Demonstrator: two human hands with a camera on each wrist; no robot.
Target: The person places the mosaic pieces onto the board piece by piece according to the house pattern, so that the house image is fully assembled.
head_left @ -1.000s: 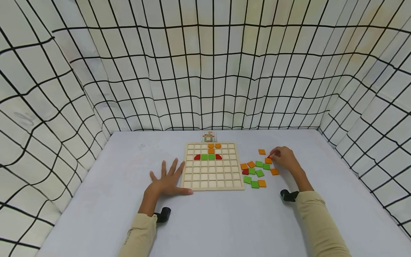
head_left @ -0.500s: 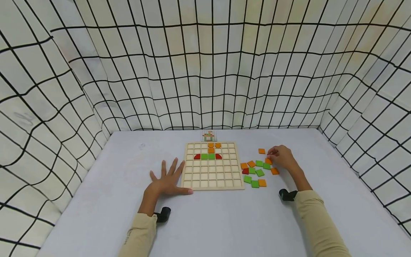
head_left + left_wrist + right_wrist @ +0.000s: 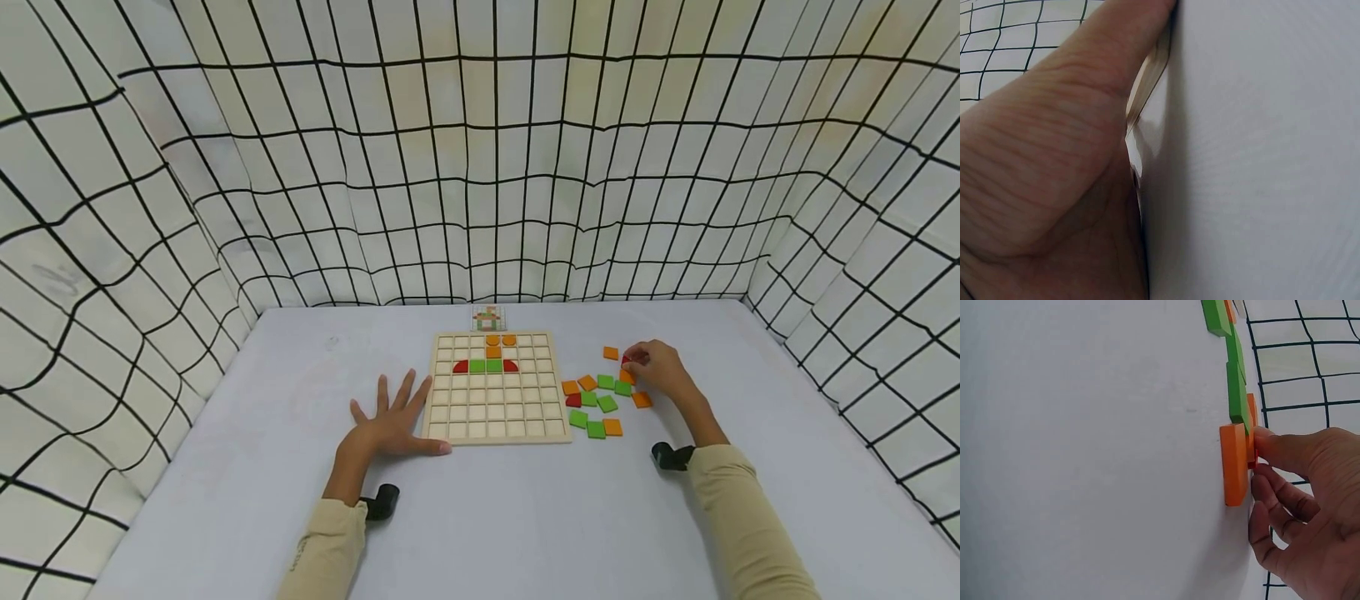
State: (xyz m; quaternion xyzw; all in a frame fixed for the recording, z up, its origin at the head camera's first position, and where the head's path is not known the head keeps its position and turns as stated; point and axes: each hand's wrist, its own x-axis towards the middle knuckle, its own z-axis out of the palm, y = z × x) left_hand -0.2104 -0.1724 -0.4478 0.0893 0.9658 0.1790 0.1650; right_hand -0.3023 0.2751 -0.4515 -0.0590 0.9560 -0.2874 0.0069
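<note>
Shifted slightly left, the right hand [image 3: 660, 368] pinches one red piece [image 3: 625, 359] at its left, beside six loose green tiles [image 3: 607, 404] and six orange tiles [image 3: 612, 427], left hand [image 3: 386, 430] spread.

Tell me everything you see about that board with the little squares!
The board looks like pale wood: a squarish tray with thin ridges making little square compartments. It lies flat on the white table. Toward its far side sit three orange pieces, two green pieces and two red pieces. The left hand touches its left edge.
</note>
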